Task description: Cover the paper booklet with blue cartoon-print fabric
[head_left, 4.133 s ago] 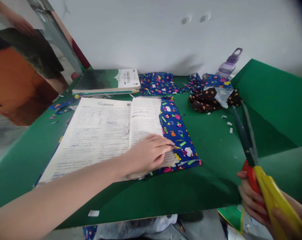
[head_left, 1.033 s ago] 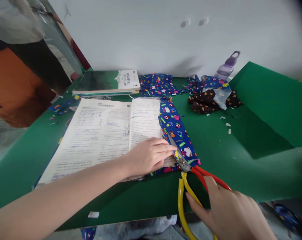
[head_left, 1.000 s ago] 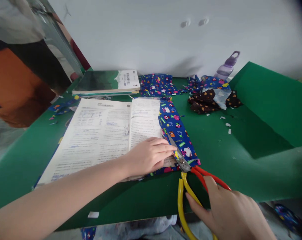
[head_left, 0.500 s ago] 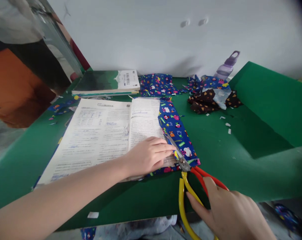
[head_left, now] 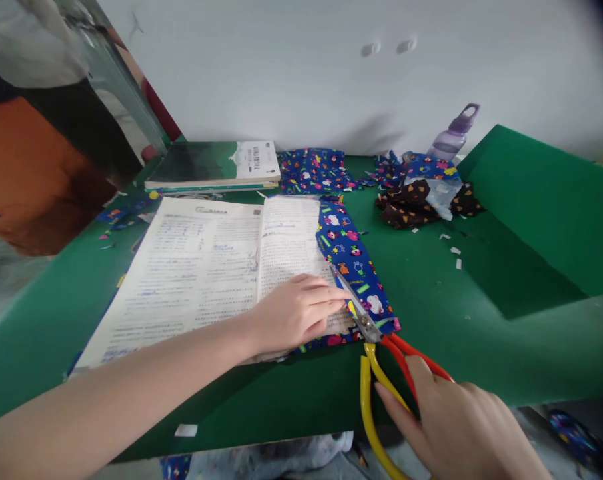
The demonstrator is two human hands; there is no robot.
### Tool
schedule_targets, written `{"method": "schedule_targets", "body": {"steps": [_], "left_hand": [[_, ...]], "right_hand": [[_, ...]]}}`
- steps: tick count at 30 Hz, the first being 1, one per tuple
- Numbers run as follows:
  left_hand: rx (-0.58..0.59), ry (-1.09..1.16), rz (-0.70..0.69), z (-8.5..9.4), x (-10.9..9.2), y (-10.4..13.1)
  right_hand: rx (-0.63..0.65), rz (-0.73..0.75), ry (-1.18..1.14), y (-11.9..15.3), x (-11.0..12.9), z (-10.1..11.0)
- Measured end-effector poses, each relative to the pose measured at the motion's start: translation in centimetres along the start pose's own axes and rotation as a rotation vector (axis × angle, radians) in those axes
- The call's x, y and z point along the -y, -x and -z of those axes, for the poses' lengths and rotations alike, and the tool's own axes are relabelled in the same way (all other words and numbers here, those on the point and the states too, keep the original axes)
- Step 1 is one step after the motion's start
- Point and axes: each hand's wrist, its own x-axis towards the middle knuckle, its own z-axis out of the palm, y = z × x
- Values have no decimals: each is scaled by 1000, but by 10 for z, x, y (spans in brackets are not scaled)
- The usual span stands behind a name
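An open book [head_left: 206,267] with printed pages and handwritten marks lies on the green table. Dark blue patterned cover material [head_left: 354,267] sticks out from its right page and shows along the bottom edge. My left hand [head_left: 301,310] lies flat on the right page, fingers stretched toward the blue material. In my right hand [head_left: 468,427] is a pair of scissors [head_left: 368,327] with one red and one yellow handle. The blades rest along the boundary between page and blue material, close to my left fingertips. The left fingertips partly cover the material there.
A stack of books [head_left: 214,163] stands at the back left beside a blue patterned piece [head_left: 314,170]. Crumpled brown and blue scraps [head_left: 406,203] lie near a purple bottle [head_left: 450,140]. A green panel [head_left: 546,207] rises at the right. A person [head_left: 56,127] is at the left.
The scissors' handles have drawn slightly closer together, the yellow one shifting a little to the right. My left hand and the book have stayed in place.
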Motion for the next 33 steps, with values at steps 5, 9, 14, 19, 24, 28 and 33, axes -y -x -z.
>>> {"method": "schedule_targets", "body": {"steps": [5,9,14,19,24,28,33], "left_hand": [[8,-1,31,0,-1,0],[-13,0,66,-1,-1,0],[-47,-31,182,-3,-1,0],[-47,-39,376,-4,1,0],[-41,-60,473,-5,2,2],[-52,-59,515,-5,2,3],[-60,-41,506,-4,2,3]], "right_hand": [[50,-17,-43,0,-2,-2],[75,-63,-67,0,-4,-2],[6,-70,-29,4,-9,-4],[-25,-67,-63,8,-16,-6],[-7,-106,-93,9,-25,-7],[-29,-147,-122,10,-34,-10],[-83,-253,-143,10,-42,-10]]}}
